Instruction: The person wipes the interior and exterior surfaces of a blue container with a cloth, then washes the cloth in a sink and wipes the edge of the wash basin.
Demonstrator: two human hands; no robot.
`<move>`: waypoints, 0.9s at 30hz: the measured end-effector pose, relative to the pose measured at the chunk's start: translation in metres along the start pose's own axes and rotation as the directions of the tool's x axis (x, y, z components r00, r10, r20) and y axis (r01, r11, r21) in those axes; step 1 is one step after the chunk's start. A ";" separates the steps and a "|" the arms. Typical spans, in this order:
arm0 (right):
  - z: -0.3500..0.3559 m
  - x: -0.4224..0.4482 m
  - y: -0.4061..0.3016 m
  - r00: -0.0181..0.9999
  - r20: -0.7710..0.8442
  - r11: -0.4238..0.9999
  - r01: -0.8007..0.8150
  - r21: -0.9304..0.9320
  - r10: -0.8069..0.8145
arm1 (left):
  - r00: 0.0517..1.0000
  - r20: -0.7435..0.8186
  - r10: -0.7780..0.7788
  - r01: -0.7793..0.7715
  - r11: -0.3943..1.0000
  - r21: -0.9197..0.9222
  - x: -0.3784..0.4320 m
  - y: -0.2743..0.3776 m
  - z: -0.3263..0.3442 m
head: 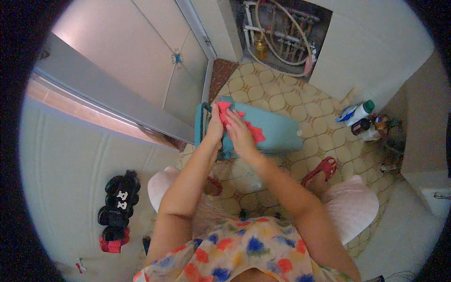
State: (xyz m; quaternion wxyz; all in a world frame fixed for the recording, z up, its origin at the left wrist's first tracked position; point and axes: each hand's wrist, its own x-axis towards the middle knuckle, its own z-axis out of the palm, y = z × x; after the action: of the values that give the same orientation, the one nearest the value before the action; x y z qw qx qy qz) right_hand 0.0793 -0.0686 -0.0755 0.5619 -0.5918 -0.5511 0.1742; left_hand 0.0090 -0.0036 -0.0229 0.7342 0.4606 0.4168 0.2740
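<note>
A pink cloth is bunched between my two hands, and part of it drapes over a teal plastic bin. My left hand holds the cloth at the bin's left end, with its thumb side toward me. Flat fingers of my right hand press on the cloth from the right. The bin seems to lie on its side on the tiled floor, between my feet and the doorway. A darker rim shows at its left end, partly behind my left hand. My forearms cover some of the floor in front of me.
Several bottles stand by the right wall. Pipes and a looped hose fill a wall recess at the back. An open door stands at the left. Black slippers hang or rest along the left wall. Red sandals are on my feet.
</note>
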 end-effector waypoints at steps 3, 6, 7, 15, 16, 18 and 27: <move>0.001 -0.016 -0.003 1.000 -0.026 0.997 0.009 -0.075 -0.011 | 1.000 -0.020 -0.017 0.017 1.000 -0.016 0.008 0.005 0.004; -0.003 -0.026 0.000 0.996 -0.055 0.992 0.065 -0.106 -0.071 | 0.999 0.001 0.046 -0.046 0.994 0.099 0.019 0.005 0.004; 0.002 -0.027 -0.003 0.991 -0.047 0.987 0.117 -0.109 -0.123 | 0.997 0.010 0.077 -0.078 0.984 0.158 0.041 -0.011 -0.025; -0.049 -0.013 0.008 0.866 -0.138 0.877 -0.474 0.075 0.480 | 0.904 0.190 0.383 -0.377 0.503 0.778 0.024 0.011 -0.013; -0.063 -0.004 -0.010 0.732 -0.106 0.732 -0.640 0.234 0.674 | 0.871 0.236 0.431 -0.422 0.409 0.809 0.024 0.011 -0.012; -0.087 0.001 0.049 0.821 -0.183 0.840 -0.516 0.169 0.541 | 0.861 0.327 0.388 -0.429 0.212 0.878 0.026 0.012 -0.001; -0.166 0.043 0.016 0.881 0.004 0.859 -0.462 0.219 0.473 | 0.758 0.615 0.218 -0.564 -0.254 0.786 0.002 -0.004 0.009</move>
State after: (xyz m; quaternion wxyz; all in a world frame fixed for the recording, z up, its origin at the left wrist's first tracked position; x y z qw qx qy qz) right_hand 0.2383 -0.1066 -0.0203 0.5767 -0.6481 -0.3548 0.3485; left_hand 0.0184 -0.0079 -0.0254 0.0676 0.9744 0.2090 0.0480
